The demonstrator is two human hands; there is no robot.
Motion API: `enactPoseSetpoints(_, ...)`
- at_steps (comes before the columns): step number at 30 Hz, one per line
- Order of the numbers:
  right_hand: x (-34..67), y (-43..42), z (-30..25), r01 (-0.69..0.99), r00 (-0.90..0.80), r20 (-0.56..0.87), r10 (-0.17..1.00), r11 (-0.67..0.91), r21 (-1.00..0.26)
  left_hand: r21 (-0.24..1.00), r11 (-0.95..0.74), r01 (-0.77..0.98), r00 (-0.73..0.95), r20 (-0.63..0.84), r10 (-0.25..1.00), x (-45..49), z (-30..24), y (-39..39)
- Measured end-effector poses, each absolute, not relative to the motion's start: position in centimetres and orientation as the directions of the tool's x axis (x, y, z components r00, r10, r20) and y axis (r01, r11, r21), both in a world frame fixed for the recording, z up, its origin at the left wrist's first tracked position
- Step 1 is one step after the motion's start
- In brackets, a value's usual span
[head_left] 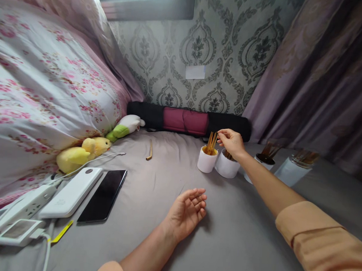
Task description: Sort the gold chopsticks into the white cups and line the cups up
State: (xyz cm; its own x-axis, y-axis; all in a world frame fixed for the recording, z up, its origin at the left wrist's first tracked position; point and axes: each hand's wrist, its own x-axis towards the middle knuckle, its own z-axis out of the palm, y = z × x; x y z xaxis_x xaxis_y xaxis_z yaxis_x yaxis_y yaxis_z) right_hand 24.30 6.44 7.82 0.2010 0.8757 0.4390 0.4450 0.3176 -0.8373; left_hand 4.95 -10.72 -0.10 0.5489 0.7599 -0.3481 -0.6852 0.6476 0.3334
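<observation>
My right hand (231, 142) reaches over the white cups with thumb and fingers pinched at the top of a thin brown stick. That stick is beside a bundle of similar sticks (211, 144) standing in a white cup (206, 162). Just right of it, a second white cup (227, 168) with dark sticks is partly hidden under the hand. My left hand (188, 213) rests palm up on the grey sheet (153, 230), its fingers loosely curled and holding nothing.
Farther right stand a third cup (265, 161) and a larger pale container (291, 172), both with sticks. A bent brown straw-like piece (150, 151), a phone (103, 196), a white power bank (72, 192), a power strip (30, 205) and plush toys (75, 157) lie left. A black-and-maroon roll (184, 120) lies behind.
</observation>
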Motion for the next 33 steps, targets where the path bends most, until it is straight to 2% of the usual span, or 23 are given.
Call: enactPoseSetpoints(33, 25.3, 5.1, 7.5, 0.438, 0.265, 0.467, 0.843, 0.327, -0.838, 0.324, 0.640, -0.697, 0.547, -0.336, 0.767, 4.9, -0.2, -10.6)
